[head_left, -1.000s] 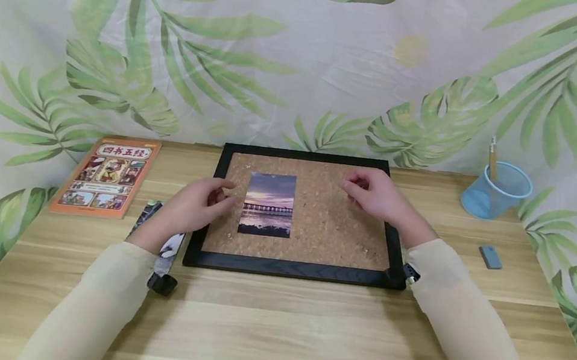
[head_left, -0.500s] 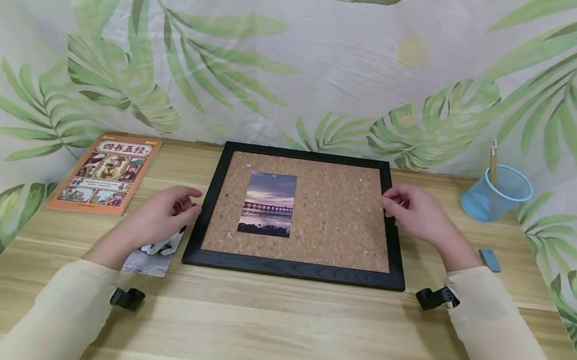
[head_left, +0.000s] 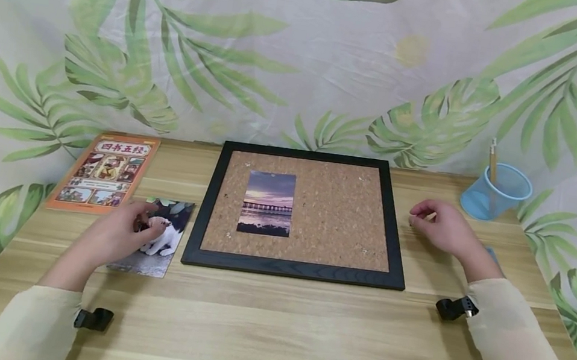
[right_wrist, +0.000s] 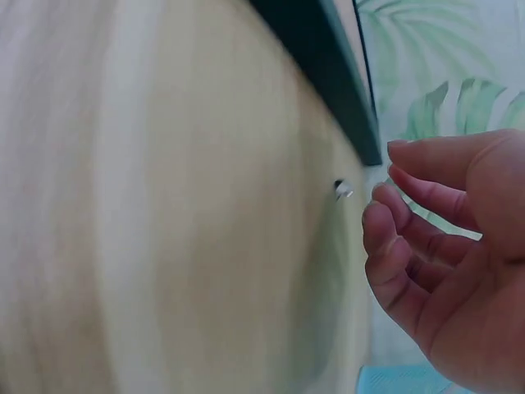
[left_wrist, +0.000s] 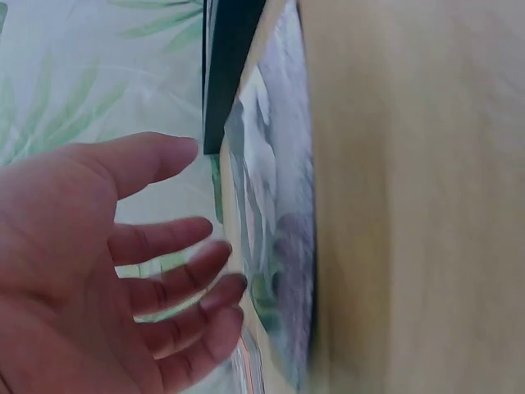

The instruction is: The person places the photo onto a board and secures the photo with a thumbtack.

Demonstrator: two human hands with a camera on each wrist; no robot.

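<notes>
In the head view my left hand (head_left: 114, 231) hovers over a photo of a white cat (head_left: 165, 240), fingers loosely bent and holding nothing. The left wrist view shows its fingers (left_wrist: 187, 250) spread apart beside that photo. Right of the frame, my right hand (head_left: 441, 225) is above the table with curled, relaxed fingers. Just off its fingertips, a small shiny pin-like piece (right_wrist: 343, 189) lies on the wood; its exact kind is blurred. Between the hands lies a black-framed cork board (head_left: 340, 223). A sunset pier photo (head_left: 267, 203) is on its left half, with a small pin at the top edge.
An orange book (head_left: 103, 174) lies at the back left. At the back right a blue mesh pen cup (head_left: 495, 192) holds a pencil (head_left: 493, 161). A blue eraser (head_left: 494, 256) is partly hidden by the right arm. Several tiny pins dot the cork.
Both hands have moved outward from over the board: the left to the cat photo, the right past the frame's right edge onto the table side. The board and pier photo stay put.
</notes>
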